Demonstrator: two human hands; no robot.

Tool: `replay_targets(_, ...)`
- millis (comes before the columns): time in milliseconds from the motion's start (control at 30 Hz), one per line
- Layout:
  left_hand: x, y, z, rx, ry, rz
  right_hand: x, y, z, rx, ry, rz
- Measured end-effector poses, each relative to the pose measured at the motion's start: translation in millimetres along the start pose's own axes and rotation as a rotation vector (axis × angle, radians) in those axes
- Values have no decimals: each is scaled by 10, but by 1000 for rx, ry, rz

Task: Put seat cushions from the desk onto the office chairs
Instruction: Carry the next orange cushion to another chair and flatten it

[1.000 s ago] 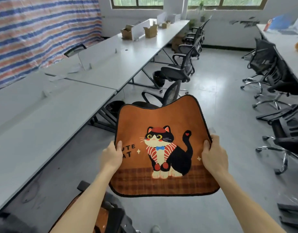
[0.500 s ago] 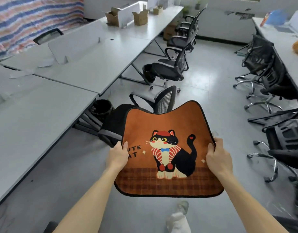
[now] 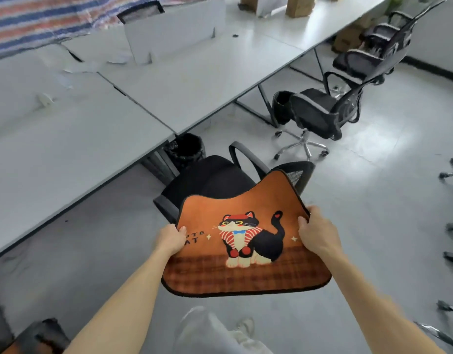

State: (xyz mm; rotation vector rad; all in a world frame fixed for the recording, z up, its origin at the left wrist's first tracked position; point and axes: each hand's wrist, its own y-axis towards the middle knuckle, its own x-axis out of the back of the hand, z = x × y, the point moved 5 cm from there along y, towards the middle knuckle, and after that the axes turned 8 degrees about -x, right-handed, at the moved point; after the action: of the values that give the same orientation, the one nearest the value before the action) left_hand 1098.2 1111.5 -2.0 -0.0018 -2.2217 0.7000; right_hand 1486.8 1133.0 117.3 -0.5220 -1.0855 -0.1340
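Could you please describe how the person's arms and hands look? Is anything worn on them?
The left forearm and right forearm are bare to the picture's edge; no sleeve shows. The left hand and right hand wear no gloves, and I see no watch, bracelet or ring on the sides that show.

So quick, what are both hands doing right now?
Left hand: closed, gripping the cat cushion by its left edge.
Right hand: closed, gripping its right edge.

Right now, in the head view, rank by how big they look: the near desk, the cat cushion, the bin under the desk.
1. near desk
2. cat cushion, enlarged by nearness to the camera
3. black bin
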Motion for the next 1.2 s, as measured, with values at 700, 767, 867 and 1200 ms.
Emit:
replay_targets(700,-341,925,-88,460,-190,-67,-1420,1860,1042,184,-960,463)
replay_targets(767,-365,943,-69,489,-205,-56,-1511,1922,1105,239,-1023,428)
replay_targets(867,-393,909,-58,537,-199,-56,-1694,2041,1140,272,-1068,485)
replay_targets(1200,-394,894,-296,671,-138,-196,-1812,2763,1451,349,-866,659)
